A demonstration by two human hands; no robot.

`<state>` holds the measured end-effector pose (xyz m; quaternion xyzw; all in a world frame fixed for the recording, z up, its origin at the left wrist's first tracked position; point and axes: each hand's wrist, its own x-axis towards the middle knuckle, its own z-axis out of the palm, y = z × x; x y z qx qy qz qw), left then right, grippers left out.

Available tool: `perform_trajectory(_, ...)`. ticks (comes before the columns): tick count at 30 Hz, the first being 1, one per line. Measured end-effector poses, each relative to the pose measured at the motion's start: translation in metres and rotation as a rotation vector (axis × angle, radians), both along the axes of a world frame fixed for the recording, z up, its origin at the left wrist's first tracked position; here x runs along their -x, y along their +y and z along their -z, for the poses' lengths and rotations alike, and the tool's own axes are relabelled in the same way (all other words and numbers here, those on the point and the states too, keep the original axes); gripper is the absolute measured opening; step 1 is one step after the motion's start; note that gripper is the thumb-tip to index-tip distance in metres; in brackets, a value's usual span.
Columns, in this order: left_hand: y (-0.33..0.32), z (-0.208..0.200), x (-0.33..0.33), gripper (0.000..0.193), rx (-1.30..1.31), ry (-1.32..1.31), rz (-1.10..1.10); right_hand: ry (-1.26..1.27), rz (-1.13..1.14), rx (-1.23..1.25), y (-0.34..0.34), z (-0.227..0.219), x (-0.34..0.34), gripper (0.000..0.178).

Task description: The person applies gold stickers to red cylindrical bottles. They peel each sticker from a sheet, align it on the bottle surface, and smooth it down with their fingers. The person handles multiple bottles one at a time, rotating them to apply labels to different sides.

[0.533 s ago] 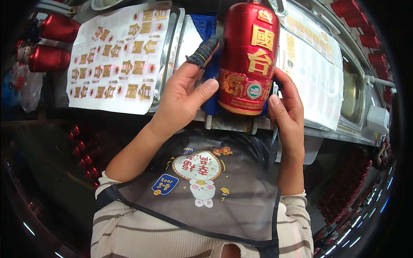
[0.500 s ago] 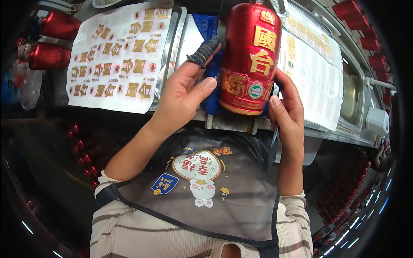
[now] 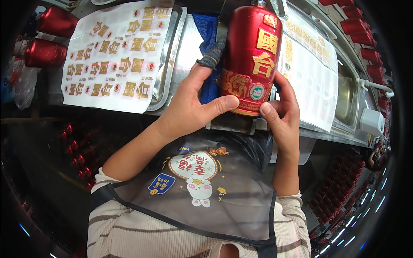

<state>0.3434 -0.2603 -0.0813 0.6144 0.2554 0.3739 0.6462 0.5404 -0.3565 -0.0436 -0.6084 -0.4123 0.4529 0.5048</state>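
Note:
A red bottle (image 3: pixel 246 47) with raised gold characters, a gold pattern band and a round green-and-white seal leans over a small metal stand, its neck pointing away from me. My left hand (image 3: pixel 189 96) holds it from the left: the thumb presses near its base, and the forefinger, in a dark grey knitted finger sleeve (image 3: pixel 210 58), lies along its side. On the lower right side my right hand (image 3: pixel 282 112) grips it, thumb near the bottom rim and fingers curled behind. A thin light edge shows between those right fingers, too hidden to name.
To the left, a white sheet (image 3: pixel 92 92) of gold character stickers lies on a metal tray (image 3: pixel 165 88), beside two red bottles (image 3: pixel 45 52). A blue cloth (image 3: pixel 205 28) lies behind my left hand. More sticker sheets (image 3: pixel 307 99) and a metal basin (image 3: pixel 347 99) are at right.
My left thumb has moved right onto the bottle's base, and the left hand has closed in on it. My right thumb has shifted lower and left. The thin metal tool in my right hand is now mostly hidden.

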Motion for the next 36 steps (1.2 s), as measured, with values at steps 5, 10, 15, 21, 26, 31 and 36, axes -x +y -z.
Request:
perform_trajectory(5, 0.002, -0.010, -0.003, 0.075, 0.099, -0.061, -0.011, 0.057, 0.003, 0.039, 0.000, -0.007, 0.000, 0.074)
perform_trajectory(10, 0.004, -0.010, 0.001, 0.076, -0.021, 0.100, 0.036, -0.056, 0.036, 0.041, 0.002, -0.006, 0.010, 0.074)
perform_trajectory(15, 0.010, -0.017, -0.007, 0.076, 0.183, -0.109, 0.011, 0.038, 0.067, 0.005, 0.005, -0.008, 0.011, 0.071)
perform_trajectory(21, 0.009, -0.023, -0.013, 0.063, 0.244, -0.052, 0.023, 0.028, 0.085, 0.010, 0.008, -0.004, 0.013, 0.065)
perform_trajectory(26, 0.009, -0.024, -0.012, 0.064, 0.271, -0.012, 0.050, 0.036, 0.062, 0.036, 0.007, -0.006, 0.011, 0.064)
perform_trajectory(31, 0.006, -0.015, -0.006, 0.076, 0.113, -0.020, 0.016, 0.141, 0.091, -0.027, 0.002, -0.004, 0.005, 0.050)
perform_trajectory(36, 0.002, -0.016, -0.001, 0.085, -0.035, 0.072, 0.050, 0.178, 0.178, -0.007, -0.009, -0.006, 0.000, 0.041)
